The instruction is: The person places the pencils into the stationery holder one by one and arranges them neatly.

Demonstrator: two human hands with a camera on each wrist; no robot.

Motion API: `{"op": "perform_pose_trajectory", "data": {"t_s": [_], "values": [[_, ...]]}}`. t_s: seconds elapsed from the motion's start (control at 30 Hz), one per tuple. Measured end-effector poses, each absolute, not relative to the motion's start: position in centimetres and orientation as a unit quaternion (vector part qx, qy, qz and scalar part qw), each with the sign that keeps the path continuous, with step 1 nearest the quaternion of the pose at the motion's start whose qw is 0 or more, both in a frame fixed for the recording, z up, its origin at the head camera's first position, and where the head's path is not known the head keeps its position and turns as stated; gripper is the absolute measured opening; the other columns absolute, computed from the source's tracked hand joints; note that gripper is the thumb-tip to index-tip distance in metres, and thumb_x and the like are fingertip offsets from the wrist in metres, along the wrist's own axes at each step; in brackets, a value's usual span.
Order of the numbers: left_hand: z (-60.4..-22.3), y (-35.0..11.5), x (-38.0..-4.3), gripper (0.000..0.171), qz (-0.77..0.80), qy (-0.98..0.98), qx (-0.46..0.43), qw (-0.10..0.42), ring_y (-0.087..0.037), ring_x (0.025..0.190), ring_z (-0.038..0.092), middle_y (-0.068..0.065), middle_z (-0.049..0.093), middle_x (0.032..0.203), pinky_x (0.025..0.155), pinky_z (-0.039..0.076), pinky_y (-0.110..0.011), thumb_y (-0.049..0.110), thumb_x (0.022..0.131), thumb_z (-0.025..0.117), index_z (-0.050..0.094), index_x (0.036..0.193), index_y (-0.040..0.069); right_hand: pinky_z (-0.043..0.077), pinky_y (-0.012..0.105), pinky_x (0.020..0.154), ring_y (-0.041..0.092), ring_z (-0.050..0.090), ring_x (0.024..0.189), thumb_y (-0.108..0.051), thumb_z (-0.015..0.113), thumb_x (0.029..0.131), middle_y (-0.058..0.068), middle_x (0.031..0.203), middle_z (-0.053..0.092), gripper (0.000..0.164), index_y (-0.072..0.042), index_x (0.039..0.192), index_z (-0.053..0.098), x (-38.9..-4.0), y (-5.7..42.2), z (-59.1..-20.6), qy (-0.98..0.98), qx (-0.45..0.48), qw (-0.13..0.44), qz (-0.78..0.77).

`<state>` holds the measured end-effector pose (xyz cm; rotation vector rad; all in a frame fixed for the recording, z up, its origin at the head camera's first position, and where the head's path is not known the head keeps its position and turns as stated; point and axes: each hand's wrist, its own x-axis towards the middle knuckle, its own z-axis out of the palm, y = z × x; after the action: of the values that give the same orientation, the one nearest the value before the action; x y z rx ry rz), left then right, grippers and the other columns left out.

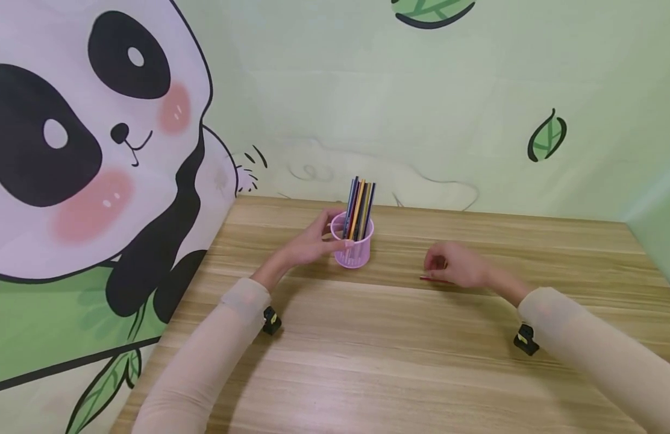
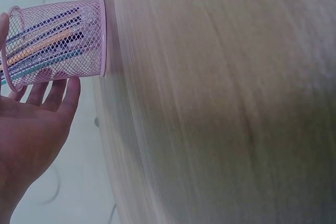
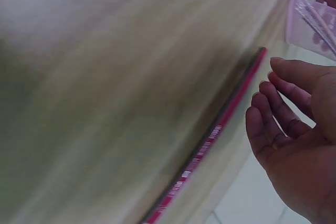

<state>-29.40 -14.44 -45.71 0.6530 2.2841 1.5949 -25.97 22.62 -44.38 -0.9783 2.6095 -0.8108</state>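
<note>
A pink mesh pen holder (image 1: 360, 256) stands upright on the table, filled with several pencils (image 1: 360, 208) that rise above its rim. My left hand (image 1: 309, 246) holds it from the left, thumb in front and fingers round the back, as the left wrist view also shows. Further right, a red pencil (image 3: 210, 140) with white lettering lies on the wood. Over it is my right hand (image 1: 461, 265), its fingers bent and thumb close to the index fingertip. In the right wrist view those fingertips (image 3: 270, 77) are just beside the pencil's end, with nothing between them.
The wooden table (image 1: 356, 349) meets a pale green wall cloth (image 1: 335, 108) printed with a panda (image 1: 129, 132) and leaves. Small black devices (image 1: 271, 320) are worn at both wrists, over light sleeves (image 1: 595, 343).
</note>
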Motion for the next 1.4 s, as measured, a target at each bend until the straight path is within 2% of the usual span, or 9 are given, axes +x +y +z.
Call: {"op": "perform_pose_trajectory", "data": {"t_s": [0.2, 0.43, 0.87, 1.2, 1.4], "values": [[-45.7, -14.4, -29.2, 0.081, 0.557, 0.787, 0.223, 0.143, -0.034, 0.151, 0.038, -0.013, 0.04, 0.162, 0.125, 0.035, -0.052, 0.026, 0.096, 0.08, 0.031, 0.16, 0.016, 0.054, 0.029, 0.069, 0.014, 0.061, 0.078, -0.001, 0.08, 0.091, 0.0, 0.084, 0.066, 0.009, -0.005, 0.091, 0.072, -25.4, 23.1, -45.6, 0.899, -0.335, 0.121, -0.255], [-45.8, -14.4, -29.3, 0.079, 0.561, 0.784, 0.226, 0.141, -0.034, 0.15, 0.039, -0.013, 0.041, 0.161, 0.125, 0.035, -0.052, 0.024, 0.096, 0.08, 0.032, 0.158, 0.016, 0.051, 0.028, 0.067, 0.013, 0.057, 0.076, 0.005, 0.076, 0.089, 0.0, 0.081, 0.063, 0.013, -0.006, 0.089, 0.068, -25.6, 22.8, -45.8, 0.9, -0.346, 0.115, -0.239], [-46.1, -14.2, -29.5, 0.081, 0.558, 0.787, 0.225, 0.138, -0.035, 0.15, 0.041, -0.013, 0.042, 0.16, 0.125, 0.037, -0.05, 0.023, 0.097, 0.08, 0.03, 0.16, 0.016, 0.048, 0.025, 0.063, 0.01, 0.054, 0.072, 0.002, 0.075, 0.083, -0.003, 0.078, 0.061, 0.015, -0.008, 0.088, 0.066, -25.7, 22.8, -46.0, 0.904, -0.344, 0.11, -0.227], [-44.8, -13.9, -28.7, 0.081, 0.569, 0.78, 0.211, 0.152, -0.039, 0.151, 0.038, -0.019, 0.039, 0.161, 0.126, 0.035, -0.051, 0.012, 0.097, 0.077, 0.028, 0.161, 0.009, 0.046, 0.025, 0.061, 0.01, 0.053, 0.069, 0.004, 0.075, 0.078, -0.004, 0.074, 0.058, 0.018, -0.009, 0.086, 0.064, -25.8, 22.6, -46.3, 0.908, -0.331, 0.114, -0.233], [-43.7, -13.7, -27.9, 0.081, 0.567, 0.781, 0.217, 0.149, -0.042, 0.152, 0.036, -0.022, 0.038, 0.162, 0.126, 0.033, -0.053, 0.012, 0.097, 0.076, 0.026, 0.161, 0.007, 0.048, 0.025, 0.062, 0.01, 0.054, 0.071, 0.003, 0.075, 0.079, -0.003, 0.076, 0.06, 0.018, -0.009, 0.088, 0.065, -25.8, 22.9, -46.4, 0.906, -0.322, 0.121, -0.247]]}}
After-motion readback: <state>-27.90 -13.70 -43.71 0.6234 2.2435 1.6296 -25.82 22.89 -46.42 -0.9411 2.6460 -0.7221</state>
